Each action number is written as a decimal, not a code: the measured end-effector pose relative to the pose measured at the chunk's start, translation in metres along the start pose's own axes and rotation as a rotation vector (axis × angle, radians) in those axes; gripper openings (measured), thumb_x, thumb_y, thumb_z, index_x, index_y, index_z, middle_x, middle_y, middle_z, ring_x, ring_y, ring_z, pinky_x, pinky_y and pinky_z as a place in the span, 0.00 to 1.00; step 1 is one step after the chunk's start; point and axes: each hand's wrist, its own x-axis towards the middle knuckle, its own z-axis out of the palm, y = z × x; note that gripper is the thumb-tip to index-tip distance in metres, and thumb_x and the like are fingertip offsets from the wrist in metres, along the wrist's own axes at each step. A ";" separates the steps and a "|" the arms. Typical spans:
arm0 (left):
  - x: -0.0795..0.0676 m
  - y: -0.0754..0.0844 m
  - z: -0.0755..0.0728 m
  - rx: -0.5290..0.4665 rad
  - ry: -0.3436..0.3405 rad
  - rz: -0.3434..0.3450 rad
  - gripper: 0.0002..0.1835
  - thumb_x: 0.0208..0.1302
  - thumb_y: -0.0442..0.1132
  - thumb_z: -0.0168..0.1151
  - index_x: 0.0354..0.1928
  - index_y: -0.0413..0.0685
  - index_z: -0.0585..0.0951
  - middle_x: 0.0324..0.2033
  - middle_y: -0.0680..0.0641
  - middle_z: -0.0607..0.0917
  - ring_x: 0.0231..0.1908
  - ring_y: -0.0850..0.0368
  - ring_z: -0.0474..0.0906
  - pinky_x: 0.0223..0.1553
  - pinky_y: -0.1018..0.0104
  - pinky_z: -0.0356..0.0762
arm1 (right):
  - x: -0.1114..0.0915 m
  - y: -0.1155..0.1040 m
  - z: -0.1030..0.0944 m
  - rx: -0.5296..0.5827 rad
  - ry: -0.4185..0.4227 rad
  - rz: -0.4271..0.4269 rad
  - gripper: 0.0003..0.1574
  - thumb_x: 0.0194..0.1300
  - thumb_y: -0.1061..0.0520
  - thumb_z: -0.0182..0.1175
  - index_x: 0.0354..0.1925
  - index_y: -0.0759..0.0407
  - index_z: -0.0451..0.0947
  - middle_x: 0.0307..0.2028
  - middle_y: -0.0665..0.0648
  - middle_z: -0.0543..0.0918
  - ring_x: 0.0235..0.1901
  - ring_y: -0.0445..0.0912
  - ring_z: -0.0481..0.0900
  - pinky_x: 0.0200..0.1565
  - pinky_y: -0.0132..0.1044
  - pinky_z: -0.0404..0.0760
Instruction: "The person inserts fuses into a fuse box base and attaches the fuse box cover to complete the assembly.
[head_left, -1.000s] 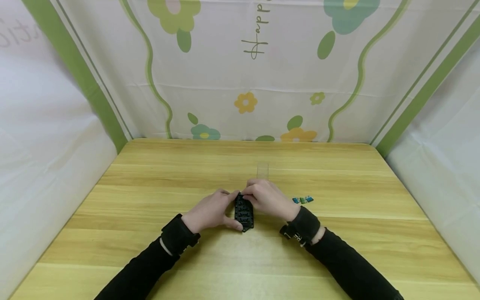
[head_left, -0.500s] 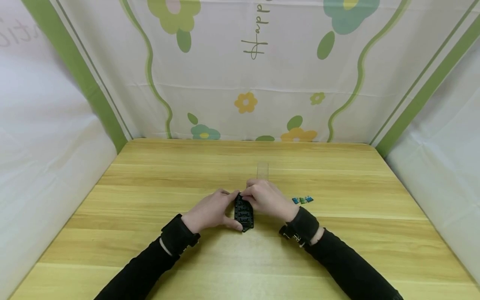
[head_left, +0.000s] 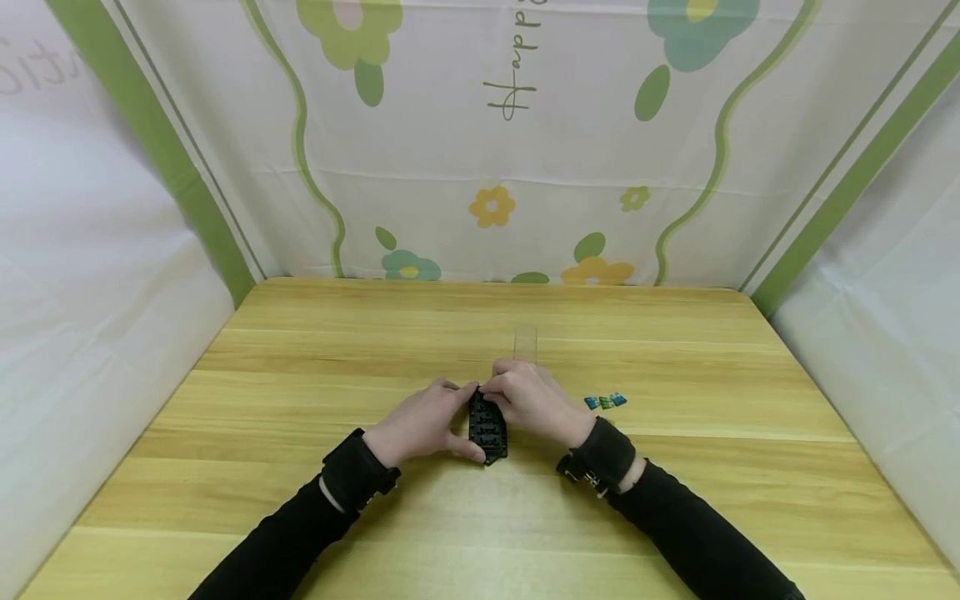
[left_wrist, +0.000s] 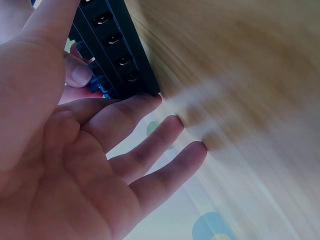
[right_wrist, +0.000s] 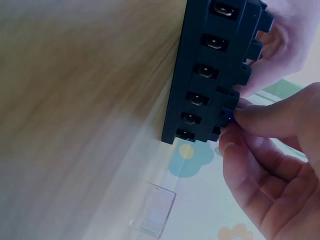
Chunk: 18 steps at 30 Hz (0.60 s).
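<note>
A black fuse box (head_left: 488,429) with a row of screw terminals along its side stands on the table, between both hands. My left hand (head_left: 423,422) grips it from the left, thumb at the near end and index finger at the far end. Two other fingertips (left_wrist: 192,150) of that hand touch the tabletop in the left wrist view. At the box's far end, my right hand (head_left: 540,404) pinches a small blue fuse (right_wrist: 230,116) between thumb and index finger, right at the slots. Most of the fuse is hidden by the fingers.
Several small blue and green fuses (head_left: 606,401) lie right of the right hand. A clear plastic cover (head_left: 526,343) lies behind that hand. The wooden table (head_left: 337,317) ends at a flowered white curtain (head_left: 435,167), with white cloth on both sides.
</note>
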 end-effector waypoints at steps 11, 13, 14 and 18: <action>0.000 0.000 0.000 0.009 0.005 0.011 0.57 0.45 0.70 0.65 0.70 0.39 0.62 0.56 0.39 0.74 0.57 0.47 0.69 0.52 0.60 0.70 | 0.000 0.001 0.003 -0.014 0.012 -0.006 0.05 0.61 0.61 0.64 0.35 0.54 0.86 0.28 0.45 0.73 0.28 0.38 0.72 0.30 0.27 0.72; 0.000 0.000 0.000 0.011 0.007 0.015 0.57 0.45 0.70 0.65 0.70 0.39 0.62 0.56 0.39 0.74 0.57 0.47 0.69 0.52 0.60 0.71 | 0.000 0.000 0.003 -0.014 0.008 0.001 0.05 0.61 0.61 0.64 0.35 0.54 0.86 0.29 0.45 0.74 0.29 0.38 0.73 0.31 0.27 0.73; 0.000 0.000 0.000 0.011 0.009 0.016 0.57 0.45 0.70 0.64 0.70 0.39 0.62 0.56 0.39 0.74 0.56 0.47 0.69 0.52 0.60 0.71 | 0.000 0.000 0.003 -0.014 0.006 0.006 0.05 0.61 0.60 0.64 0.35 0.54 0.86 0.29 0.45 0.75 0.29 0.38 0.73 0.31 0.27 0.73; 0.000 0.000 0.000 0.007 0.011 0.019 0.56 0.45 0.70 0.65 0.70 0.39 0.62 0.56 0.39 0.74 0.56 0.47 0.70 0.52 0.60 0.71 | 0.000 -0.001 0.002 -0.016 -0.001 0.027 0.05 0.61 0.59 0.63 0.35 0.53 0.85 0.30 0.44 0.74 0.29 0.36 0.72 0.30 0.26 0.72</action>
